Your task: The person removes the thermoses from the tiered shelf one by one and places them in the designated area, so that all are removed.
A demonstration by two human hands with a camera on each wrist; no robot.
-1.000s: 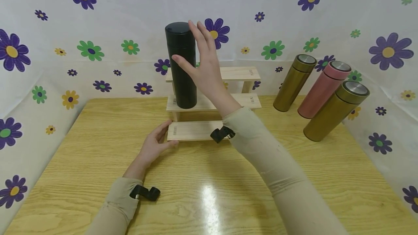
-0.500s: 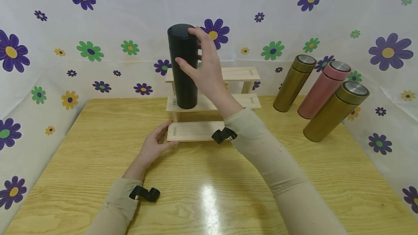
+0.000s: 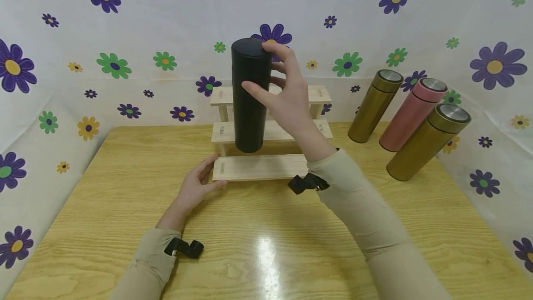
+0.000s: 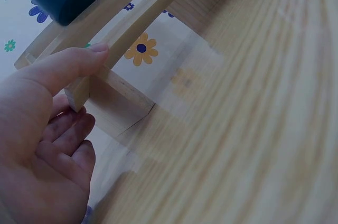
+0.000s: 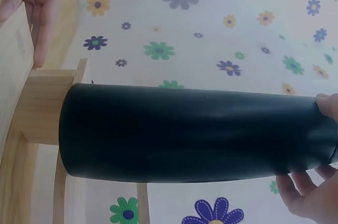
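Note:
My right hand [image 3: 287, 91] grips a black thermos bottle [image 3: 250, 101] near its top, thumb on the front and fingers round the far side. Upright, the bottle hangs in front of the middle step of a three-tier wooden shelf [image 3: 258, 166], its base over the gap above the lowest step. My left hand [image 3: 195, 184] holds the left end of that lowest step. In the left wrist view, the thumb [image 4: 87, 60] lies over the board's end and the other fingers curl beneath. The right wrist view shows the black bottle's full length and its round base.
Two gold thermos bottles [image 3: 429, 142] and a pink one [image 3: 413, 115] stand at the right of the wooden table [image 3: 137, 165]. A white cloth [image 3: 137, 22] with printed flowers hangs behind and along both sides.
My right hand has closed on the black bottle, lifted it off the middle step and carried it right and toward me. The left hand stays in place.

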